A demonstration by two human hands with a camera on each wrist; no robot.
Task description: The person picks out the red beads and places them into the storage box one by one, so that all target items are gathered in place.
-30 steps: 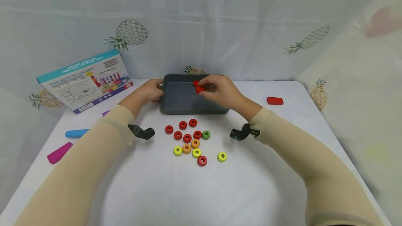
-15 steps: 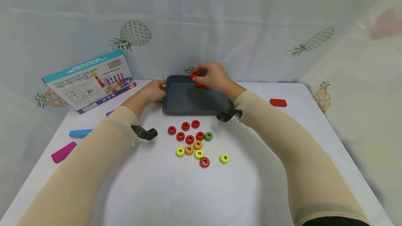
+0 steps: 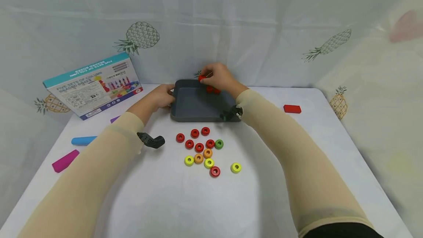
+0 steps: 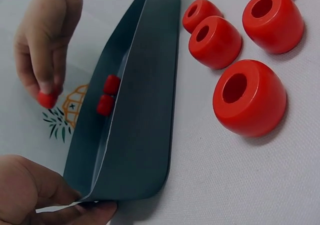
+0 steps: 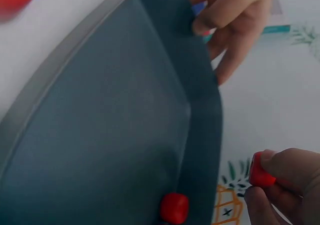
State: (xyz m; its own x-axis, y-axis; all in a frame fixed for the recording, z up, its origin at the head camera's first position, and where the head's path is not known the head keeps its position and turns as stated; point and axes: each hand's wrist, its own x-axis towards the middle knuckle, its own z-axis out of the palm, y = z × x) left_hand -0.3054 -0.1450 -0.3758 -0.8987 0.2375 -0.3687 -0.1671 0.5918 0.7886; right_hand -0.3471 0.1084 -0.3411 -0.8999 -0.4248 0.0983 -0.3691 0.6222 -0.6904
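Note:
A dark grey tray (image 3: 195, 106) lies at the back of the table. My left hand (image 3: 162, 96) grips its left end; in the left wrist view the rim passes between thumb and fingers. Over the tray's far edge, my right hand (image 3: 219, 77) pinches a red bead (image 5: 261, 171) between thumb and fingertips. Two more red beads (image 4: 108, 95) sit side by side inside the tray near the far wall. In front of the tray several loose beads are spread out: red beads (image 3: 199, 147), a green bead (image 3: 219, 144), orange beads (image 3: 208, 153) and yellow beads (image 3: 236, 168).
A printed toy box (image 3: 94, 85) leans against the back cloth on the left. Below it lie a blue piece (image 3: 83, 141), a magenta piece (image 3: 65, 161) and a partly hidden purple piece (image 3: 114, 119). A red block (image 3: 292, 109) is at the right.
My right hand has moved from over the tray's inside back and leftward to its far edge, holding a red bead. A second red bead inside the tray has come into view. The left hand stays put.

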